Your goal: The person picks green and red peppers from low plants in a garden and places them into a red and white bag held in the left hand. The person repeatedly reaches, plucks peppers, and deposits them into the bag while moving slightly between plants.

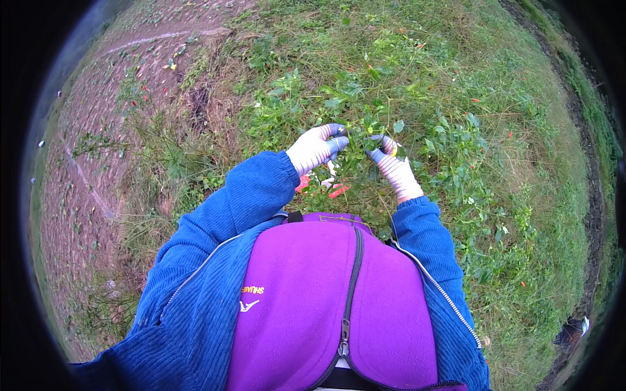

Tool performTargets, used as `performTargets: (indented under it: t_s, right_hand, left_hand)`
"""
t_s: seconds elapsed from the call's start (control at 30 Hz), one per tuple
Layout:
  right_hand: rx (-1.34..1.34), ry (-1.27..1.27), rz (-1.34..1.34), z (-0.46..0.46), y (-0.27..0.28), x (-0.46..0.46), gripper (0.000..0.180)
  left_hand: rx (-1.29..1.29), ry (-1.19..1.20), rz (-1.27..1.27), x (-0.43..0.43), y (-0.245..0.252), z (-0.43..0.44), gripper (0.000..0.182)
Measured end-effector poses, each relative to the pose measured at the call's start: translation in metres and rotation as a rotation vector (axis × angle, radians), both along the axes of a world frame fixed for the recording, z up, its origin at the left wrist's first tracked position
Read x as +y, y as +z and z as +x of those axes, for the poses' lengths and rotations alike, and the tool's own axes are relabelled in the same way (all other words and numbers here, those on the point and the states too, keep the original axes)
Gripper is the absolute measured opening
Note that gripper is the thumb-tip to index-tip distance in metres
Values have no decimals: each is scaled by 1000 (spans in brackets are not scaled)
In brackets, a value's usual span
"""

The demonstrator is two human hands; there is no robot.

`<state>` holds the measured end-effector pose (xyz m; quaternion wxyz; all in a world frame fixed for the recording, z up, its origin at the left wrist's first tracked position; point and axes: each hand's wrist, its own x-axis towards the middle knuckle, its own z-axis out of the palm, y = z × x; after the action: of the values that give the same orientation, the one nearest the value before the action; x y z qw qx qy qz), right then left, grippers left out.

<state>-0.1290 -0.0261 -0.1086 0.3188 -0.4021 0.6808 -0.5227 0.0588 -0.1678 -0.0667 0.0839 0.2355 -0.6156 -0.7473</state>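
Both of my hands wear striped knit gloves with grey-blue coated fingers and reach into a leafy chili pepper plant [359, 159]. My left hand [320, 145] has its fingers curled at the plant's left side, thumb close to the fingertips; whether anything lies between them is hidden. On the other side, my right hand [391, 163] pinches green leaves and stem between thumb and fingers. A yellow-green patch shows by its palm, too small to name. Below the hands, a red and white printed object [338, 190] lies partly covered by foliage.
More chili plants [455, 141] with scattered red chilies [476, 100] grow among grass ahead and to the right. Bare brown soil [83, 161] lies left, past a weedy edge. A dark furrow [594, 205] runs along the far right, with a dark object [570, 331] beside it.
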Motion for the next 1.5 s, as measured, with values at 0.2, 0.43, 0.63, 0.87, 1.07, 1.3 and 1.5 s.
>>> performTargets:
  t_s: [0.2, 0.43, 0.63, 0.87, 1.07, 1.3, 1.5]
  right_hand:
    - [85, -41, 51, 5, 3, -1, 12]
    - [176, -23, 8, 7, 5, -3, 11]
    - [162, -62, 126, 4, 2, -6, 14]
    - [222, 54, -7, 6, 10, -6, 25]
    - [742, -60, -45, 22, 10, -18, 20]
    - [901, -46, -106, 23, 10, -18, 26]
    - [1024, -86, -121, 24, 13, -16, 26]
  left_hand:
    - [78, -62, 509, -11, -1, 10, 18]
    - [38, -8, 625, -14, 7, 17, 14]
    - [15, -25, 530, -12, 4, 25, 23]
    - [100, 64, 883, -8, 31, 42, 22]
    - [-20, -4, 583, 2, 48, 34, 26]
    - [-157, -87, 607, 6, 45, 37, 29]
    - [-155, -65, 667, 14, 43, 36, 21]
